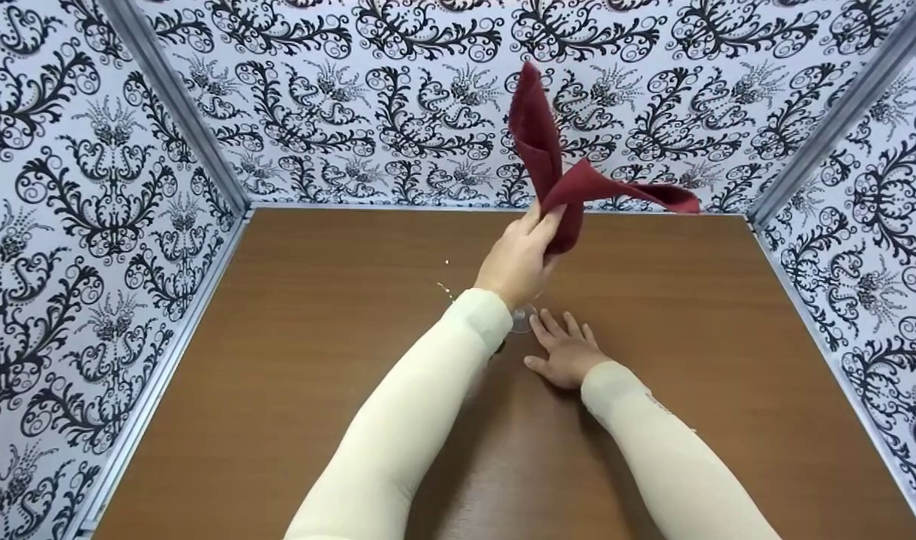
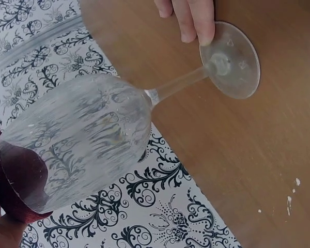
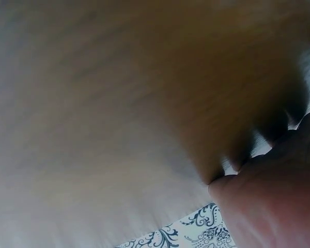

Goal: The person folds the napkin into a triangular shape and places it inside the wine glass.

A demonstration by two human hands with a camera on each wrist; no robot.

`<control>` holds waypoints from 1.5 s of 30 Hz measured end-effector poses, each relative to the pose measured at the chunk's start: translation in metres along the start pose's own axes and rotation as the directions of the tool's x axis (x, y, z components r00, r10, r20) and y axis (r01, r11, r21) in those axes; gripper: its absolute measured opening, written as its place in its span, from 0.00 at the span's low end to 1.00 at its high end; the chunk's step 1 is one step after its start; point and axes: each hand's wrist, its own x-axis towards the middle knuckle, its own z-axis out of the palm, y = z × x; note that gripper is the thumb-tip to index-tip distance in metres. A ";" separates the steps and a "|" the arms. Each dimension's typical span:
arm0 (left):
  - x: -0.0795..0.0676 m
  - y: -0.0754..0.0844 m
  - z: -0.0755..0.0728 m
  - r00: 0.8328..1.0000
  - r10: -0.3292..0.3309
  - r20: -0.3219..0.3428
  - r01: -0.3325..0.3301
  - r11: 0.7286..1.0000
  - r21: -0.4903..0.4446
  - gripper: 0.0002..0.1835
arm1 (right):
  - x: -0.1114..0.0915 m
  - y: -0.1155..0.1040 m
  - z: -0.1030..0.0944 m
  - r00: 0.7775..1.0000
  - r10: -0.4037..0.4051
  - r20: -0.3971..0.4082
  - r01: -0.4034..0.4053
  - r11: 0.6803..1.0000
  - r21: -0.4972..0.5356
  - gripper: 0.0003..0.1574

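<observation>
My left hand (image 1: pixel 515 262) pinches a folded dark red cloth (image 1: pixel 559 180), whose loose ends stick up and out to the right. In the left wrist view the cloth (image 2: pixel 14 204) goes over the rim of a stemmed wine glass (image 2: pixel 82 139), and some of it shows inside the bowl. White streaks and smears cover the bowl. The glass stands upright on its round foot (image 2: pixel 243 72), mostly hidden behind my left hand and forearm in the head view. With fingers spread, my right hand (image 1: pixel 570 358) lies on the table, a fingertip on the foot's edge.
Small white flecks (image 2: pixel 289 204) are on the brown wooden table (image 1: pixel 300 360) left of the glass. Patterned black-and-white walls (image 1: pixel 427 112) with grey metal edging (image 1: pixel 180 112) enclose the table at the back and both sides.
</observation>
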 end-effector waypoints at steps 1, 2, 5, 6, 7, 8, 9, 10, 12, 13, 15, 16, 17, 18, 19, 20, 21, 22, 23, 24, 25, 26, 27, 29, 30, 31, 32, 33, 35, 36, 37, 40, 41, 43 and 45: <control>0.000 -0.001 0.001 1.000 0.003 -0.007 -0.003 1.000 -0.008 0.34 | 0.001 0.001 0.001 1.000 0.000 0.000 0.000 1.000 0.001 0.55; 0.000 -0.001 0.002 1.000 0.002 -0.013 -0.002 1.000 -0.015 0.34 | 0.001 0.001 0.001 1.000 0.000 -0.001 0.000 1.000 0.001 0.54; 0.000 -0.002 0.004 1.000 -0.009 -0.025 0.008 1.000 -0.031 0.36 | 0.003 0.002 0.003 1.000 0.002 -0.001 -0.002 1.000 -0.002 0.54; 0.000 -0.002 0.004 1.000 -0.014 -0.027 0.013 0.999 -0.036 0.36 | 0.003 0.003 0.003 1.000 0.001 -0.003 -0.001 1.000 -0.003 0.54; 0.000 -0.003 0.005 0.999 -0.020 -0.029 0.019 0.999 -0.040 0.37 | 0.003 0.002 0.003 1.000 -0.003 -0.007 0.003 1.000 0.002 0.54; 0.000 -0.003 0.005 0.999 -0.030 -0.029 0.028 0.999 -0.042 0.37 | 0.002 0.002 0.002 1.000 -0.007 -0.012 0.007 1.000 0.006 0.54; 0.000 -0.003 0.005 0.999 -0.037 -0.031 0.036 0.998 -0.047 0.37 | 0.002 0.002 0.002 1.000 -0.007 -0.013 0.007 1.000 0.006 0.55; 0.000 -0.004 0.006 0.999 -0.043 -0.032 0.042 0.998 -0.052 0.38 | 0.002 0.001 0.002 1.000 -0.007 -0.015 0.007 1.000 0.011 0.55; 0.000 -0.004 0.006 0.998 -0.058 -0.033 0.056 0.997 -0.058 0.39 | 0.003 0.002 0.002 1.000 -0.009 -0.022 0.009 1.000 0.012 0.55; 0.000 -0.005 0.006 0.997 -0.066 -0.034 0.063 0.996 -0.060 0.39 | 0.003 0.002 0.003 1.000 -0.008 -0.023 0.008 1.000 0.010 0.55; 0.000 -0.005 0.007 0.997 -0.074 -0.039 0.071 0.995 -0.066 0.40 | 0.005 0.004 0.005 1.000 -0.004 -0.024 0.004 1.000 -0.002 0.55; 0.000 -0.005 0.007 0.996 -0.075 -0.041 0.072 0.995 -0.066 0.40 | 0.006 0.005 0.005 1.000 -0.004 -0.028 0.004 1.000 -0.002 0.55; 0.000 -0.006 0.008 0.996 -0.076 -0.044 0.072 0.995 -0.069 0.39 | 0.007 0.006 0.006 1.000 -0.005 -0.030 0.005 1.000 -0.006 0.55; 0.000 -0.006 0.008 0.996 -0.076 -0.047 0.073 0.995 -0.070 0.39 | 0.008 0.007 0.007 0.999 -0.006 -0.034 0.005 1.000 -0.008 0.55; 0.001 -0.006 0.008 0.996 -0.076 -0.049 0.072 0.995 -0.071 0.39 | 0.008 0.008 0.007 0.999 -0.007 -0.035 0.006 1.000 -0.008 0.55; 0.001 -0.006 0.009 0.996 -0.076 -0.049 0.072 0.995 -0.070 0.39 | 0.009 0.008 0.008 0.999 -0.004 -0.034 0.004 1.000 -0.009 0.55; 0.001 -0.006 0.009 0.996 -0.075 -0.050 0.072 0.995 -0.069 0.39 | 0.009 0.008 0.007 0.999 -0.005 -0.034 0.005 1.000 -0.006 0.56; 0.000 -0.007 0.009 0.996 -0.078 -0.047 0.075 0.995 -0.066 0.39 | 0.009 0.008 0.007 0.999 -0.006 -0.032 0.005 1.000 -0.004 0.56; 0.000 -0.007 0.009 0.996 -0.080 -0.042 0.077 0.995 -0.061 0.39 | 0.009 0.008 0.007 1.000 -0.007 -0.030 0.007 1.000 -0.005 0.55; 0.000 -0.007 0.009 0.996 -0.080 -0.038 0.077 0.995 -0.057 0.39 | 0.008 0.007 0.007 1.000 -0.007 -0.027 0.007 1.000 -0.005 0.55; 0.000 -0.007 0.009 0.996 -0.079 -0.035 0.077 0.996 -0.052 0.39 | 0.007 0.006 0.006 1.000 -0.007 -0.025 0.007 1.000 -0.002 0.55; 0.000 -0.007 0.009 0.997 -0.076 -0.030 0.075 0.996 -0.044 0.39 | 0.006 0.005 0.005 1.000 -0.006 -0.022 0.006 1.000 -0.002 0.55; 0.000 -0.007 0.009 0.997 -0.068 -0.026 0.067 0.997 -0.037 0.39 | 0.005 0.004 0.005 1.000 -0.006 -0.019 0.006 1.000 -0.005 0.55; 0.000 -0.006 0.007 0.999 -0.051 -0.015 0.051 0.999 -0.001 0.39 | 0.002 0.001 0.003 1.000 -0.007 -0.017 0.007 1.000 -0.010 0.54; 0.000 -0.005 0.006 0.999 -0.039 -0.010 0.039 0.999 0.024 0.38 | 0.001 -0.001 0.002 1.000 -0.008 -0.019 0.008 1.000 -0.004 0.54; 0.000 -0.004 0.005 1.000 -0.028 -0.004 0.028 0.998 0.051 0.37 | -0.001 -0.003 0.001 1.000 -0.010 -0.020 0.010 1.000 0.000 0.54; 0.000 -0.003 0.004 1.000 -0.018 0.004 0.018 0.997 0.080 0.35 | -0.002 -0.004 0.000 1.000 -0.012 -0.021 0.012 1.000 0.004 0.54; 0.000 -0.002 0.003 1.000 -0.010 0.012 0.009 0.994 0.109 0.34 | -0.004 -0.006 -0.001 1.000 -0.014 -0.022 0.014 1.000 0.010 0.53; 0.000 0.001 0.000 0.999 -0.011 0.033 0.005 0.988 0.155 0.32 | -0.006 -0.008 -0.002 0.999 -0.020 -0.028 0.020 1.000 0.022 0.53; 0.000 0.002 -0.001 0.999 -0.015 0.044 0.008 0.987 0.163 0.32 | -0.007 -0.009 -0.003 0.999 -0.019 -0.027 0.019 1.000 0.017 0.53; 0.001 0.002 -0.002 0.998 -0.022 0.056 0.013 0.986 0.165 0.33 | -0.008 -0.009 -0.003 0.999 -0.018 -0.028 0.019 1.000 0.013 0.52; 0.004 0.003 -0.006 0.993 -0.054 0.104 0.040 0.990 0.135 0.38 | -0.008 -0.009 -0.003 0.999 -0.019 -0.037 0.020 1.000 0.008 0.52; 0.005 0.002 -0.007 0.991 -0.066 0.118 0.052 0.992 0.113 0.41 | -0.008 -0.008 -0.003 0.999 -0.020 -0.041 0.021 1.000 0.009 0.52; 0.007 0.000 -0.008 0.986 -0.086 0.140 0.078 0.995 0.064 0.45 | -0.006 -0.006 -0.001 0.999 -0.022 -0.048 0.022 1.000 0.014 0.52; 0.006 -0.003 -0.007 0.986 -0.097 0.135 0.097 0.995 0.006 0.48 | -0.004 -0.003 0.001 0.998 -0.023 -0.055 0.024 1.000 0.011 0.53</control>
